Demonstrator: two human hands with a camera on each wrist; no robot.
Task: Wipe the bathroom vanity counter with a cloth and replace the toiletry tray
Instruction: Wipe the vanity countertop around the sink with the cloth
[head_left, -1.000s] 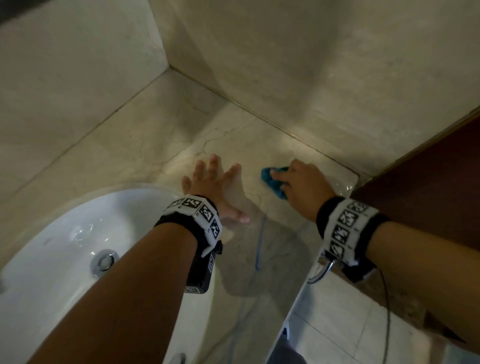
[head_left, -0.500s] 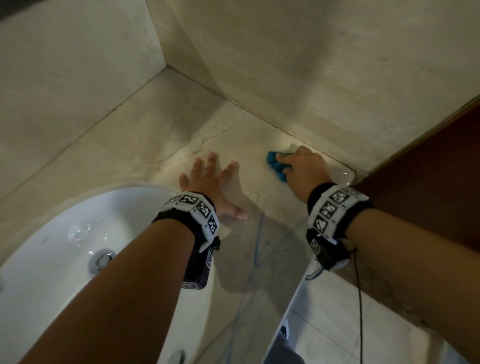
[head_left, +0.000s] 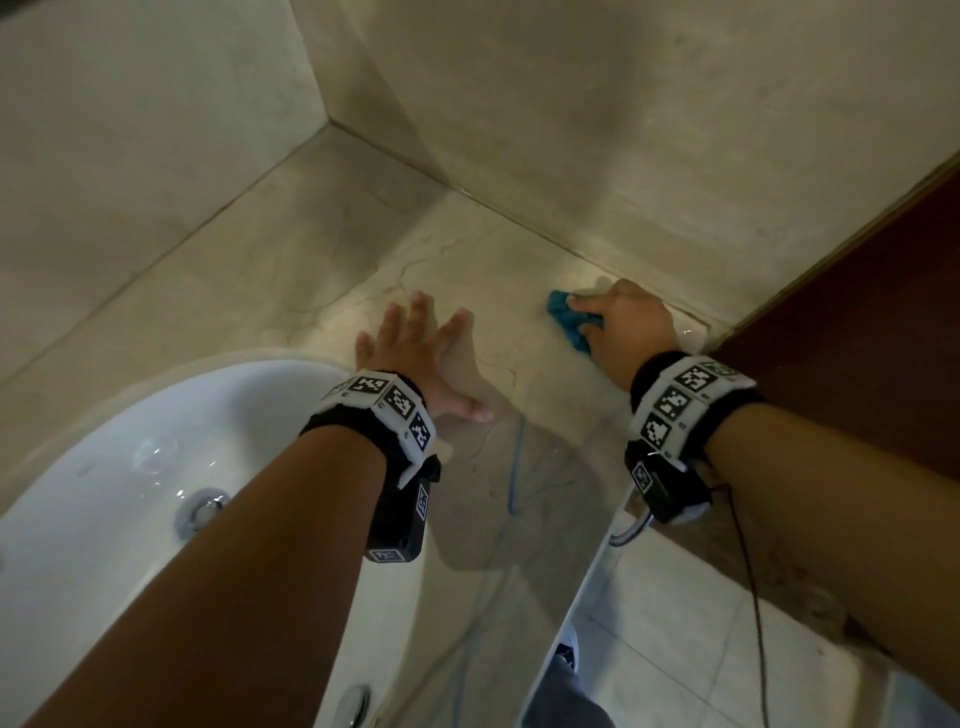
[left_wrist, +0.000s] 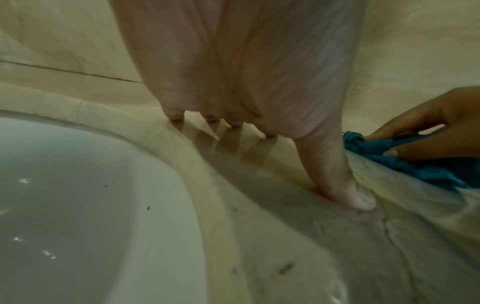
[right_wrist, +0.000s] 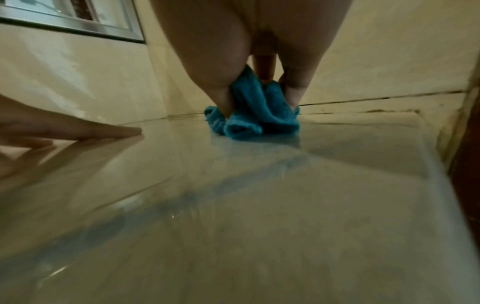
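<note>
Cloth, small, blue-green and fuzzy (head_left: 569, 323), sits bunched up on the shiny tan stone counter (head_left: 322, 249), close to the back wall. The right hand (head_left: 626, 327) squeezes it with curled fingers. The left hand (head_left: 415, 358) lies flat on the counter with fingers spread wide, holding nothing, just beside the round white sink (head_left: 104, 467).

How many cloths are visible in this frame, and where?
1. A blue cloth is bunched in the right hand, pressed onto the counter near the back wall; others may lie outside the view.
</note>
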